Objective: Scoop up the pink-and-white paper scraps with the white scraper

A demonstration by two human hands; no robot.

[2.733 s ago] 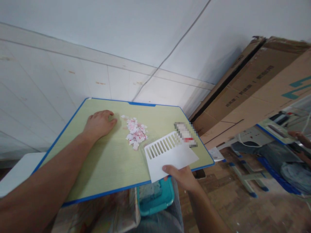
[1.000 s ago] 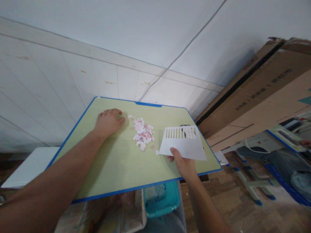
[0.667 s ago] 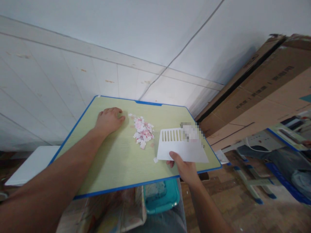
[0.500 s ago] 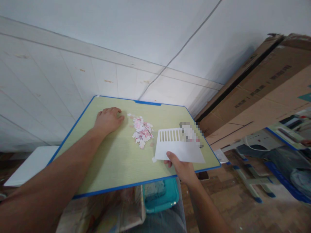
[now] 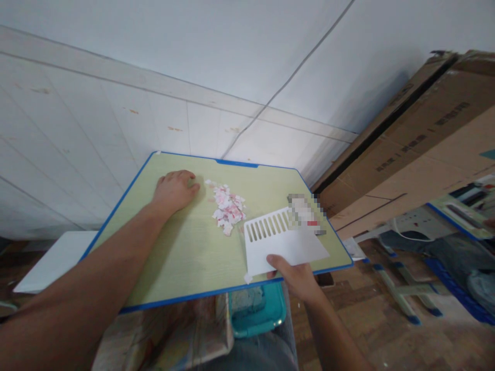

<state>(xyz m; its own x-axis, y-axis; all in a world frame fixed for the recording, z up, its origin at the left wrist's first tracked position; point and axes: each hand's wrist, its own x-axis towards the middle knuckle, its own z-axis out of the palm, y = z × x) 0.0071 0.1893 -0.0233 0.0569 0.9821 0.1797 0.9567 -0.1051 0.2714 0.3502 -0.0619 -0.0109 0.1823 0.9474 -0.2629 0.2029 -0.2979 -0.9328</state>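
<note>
My right hand (image 5: 292, 273) grips a flat white slotted sheet (image 5: 282, 250) by its near edge, thumb on top. The sheet is tilted over the right part of the desk, its row of slots on the far side. A small white scrap (image 5: 248, 279) is at its near left corner, by the desk edge. Left of the sheet, a loose pile of torn white and pink paper scraps (image 5: 229, 208) lies on the desk. My left hand (image 5: 176, 189) rests on the desk left of the pile, fingers loosely bent, thumb apart, nothing visible in it.
The pale green desk (image 5: 170, 263) has a blue rim and stands against a white wall. At its right is a pixelated object (image 5: 305, 212). Large flattened cardboard boxes (image 5: 406, 134) lean on the right. Below the near edge sits a teal tub (image 5: 276, 314) with grey contents.
My right hand has brought the white slotted sheet closer to me and turned it; its near left corner now reaches the desk edge, with the small scrap alongside. My left hand and the pile look unchanged.
</note>
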